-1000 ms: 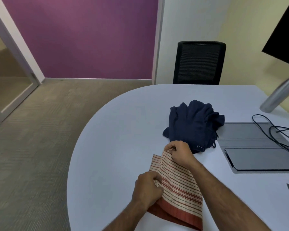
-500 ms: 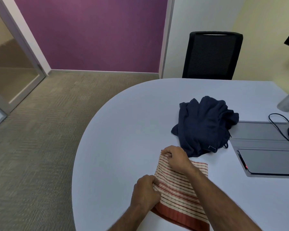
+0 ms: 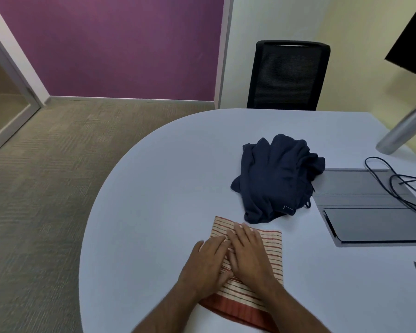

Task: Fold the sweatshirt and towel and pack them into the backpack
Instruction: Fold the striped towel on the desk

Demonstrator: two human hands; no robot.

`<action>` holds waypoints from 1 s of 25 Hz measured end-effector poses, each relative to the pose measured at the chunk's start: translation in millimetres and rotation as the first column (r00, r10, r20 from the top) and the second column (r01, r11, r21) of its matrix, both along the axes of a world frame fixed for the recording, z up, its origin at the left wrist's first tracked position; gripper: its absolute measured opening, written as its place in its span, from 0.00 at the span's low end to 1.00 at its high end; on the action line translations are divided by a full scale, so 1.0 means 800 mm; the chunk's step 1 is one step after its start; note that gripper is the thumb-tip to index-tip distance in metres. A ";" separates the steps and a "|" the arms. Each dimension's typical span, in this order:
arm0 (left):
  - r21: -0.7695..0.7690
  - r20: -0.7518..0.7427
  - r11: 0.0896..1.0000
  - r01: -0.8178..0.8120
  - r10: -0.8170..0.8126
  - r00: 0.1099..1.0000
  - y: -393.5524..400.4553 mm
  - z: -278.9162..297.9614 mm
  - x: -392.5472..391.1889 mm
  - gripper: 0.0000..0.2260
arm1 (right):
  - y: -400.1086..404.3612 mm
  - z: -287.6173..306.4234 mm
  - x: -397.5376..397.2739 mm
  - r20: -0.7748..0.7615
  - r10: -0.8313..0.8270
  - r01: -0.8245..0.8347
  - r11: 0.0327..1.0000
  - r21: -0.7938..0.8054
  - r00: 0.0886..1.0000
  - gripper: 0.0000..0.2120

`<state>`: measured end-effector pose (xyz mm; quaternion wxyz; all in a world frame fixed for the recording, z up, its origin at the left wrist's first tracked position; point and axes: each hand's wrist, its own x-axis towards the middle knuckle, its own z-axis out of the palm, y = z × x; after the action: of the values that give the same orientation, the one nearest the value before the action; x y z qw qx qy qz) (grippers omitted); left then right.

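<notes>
Both hands flat, fingers straight, pressing the striped towel (image 3: 269,246) on the worktop (image 3: 154,212) near edge: left hand (image 3: 207,263) at its left side, right hand (image 3: 249,253) mid-cloth. Towel's long axis runs away from the person. Sweatshirt (image 3: 274,176) lies bunched just beyond, fwd-right, so right hand is nearer. Backpack not in view.

Tabletop (image 3: 154,200): pale, rounded at its left end, carrying the following. Striped towel (image 3: 269,246), folded, lying flat at the near edge. Dark blue sweatshirt (image 3: 274,179), sitting crumpled just beyond the towel, near the middle. Grey flat case (image 3: 370,212), lying to the right, touching the sweatshirt's edge. Black cable (image 3: 399,188), looping across the case. Metal stand (image 3: 404,131), rising at the far right.
</notes>
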<state>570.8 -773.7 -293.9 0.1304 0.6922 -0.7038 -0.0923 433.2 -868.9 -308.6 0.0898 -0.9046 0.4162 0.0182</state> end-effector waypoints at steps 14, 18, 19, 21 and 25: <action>0.271 0.106 0.959 0.087 -0.120 0.987 -0.019 -0.040 0.014 0.59 | -0.013 -0.028 -0.116 -0.031 -0.292 0.294 0.955 0.047 0.956 0.48; 0.240 0.090 0.967 0.082 -0.107 0.990 -0.016 -0.044 0.010 0.56 | -0.015 -0.030 -0.115 -0.015 -0.281 0.281 0.958 0.061 0.960 0.47; 0.248 0.089 0.966 0.071 -0.096 0.991 -0.015 -0.042 0.008 0.55 | -0.016 -0.029 -0.115 -0.010 -0.276 0.276 0.959 0.061 0.961 0.47; 0.235 0.082 0.971 0.050 -0.071 0.994 -0.015 -0.039 0.003 0.52 | -0.018 -0.030 -0.116 0.003 -0.269 0.268 0.961 0.061 0.963 0.47; 0.134 -0.097 0.976 -0.174 0.188 0.977 -0.041 -0.022 0.002 0.43 | -0.026 -0.015 -0.117 0.100 -0.373 0.362 0.925 0.116 0.922 0.46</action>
<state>572.5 -806.4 -311.4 0.1331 0.7542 -0.6225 -0.1613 339.9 -889.5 -320.7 0.1594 -0.8045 0.5712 -0.0336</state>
